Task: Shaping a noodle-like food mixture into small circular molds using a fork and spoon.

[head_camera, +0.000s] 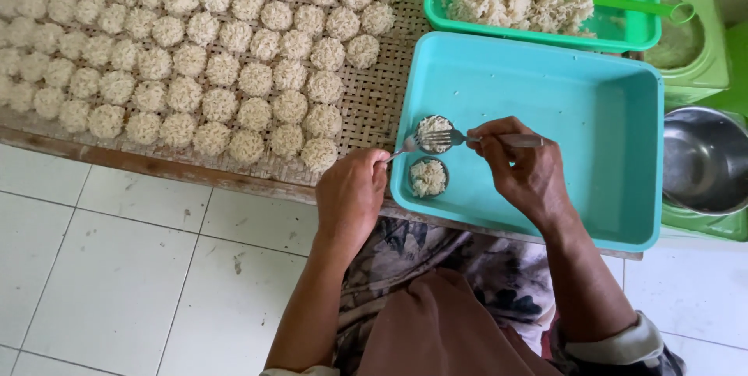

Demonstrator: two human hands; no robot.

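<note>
We see two noodle-filled cups (428,177) in one blue tray (576,111); right hand (522,169) fingers pinch a fork (475,139), left hand (351,197) fingers pinch another utensil (403,147). Many noodle nests (195,41) dry beside.

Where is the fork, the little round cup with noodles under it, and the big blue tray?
fork (446,138), head view, on its tines over the upper cup
round cup (435,134), head view, on the noodles inside it
blue tray (561,103), head view, on its bare floor
</note>
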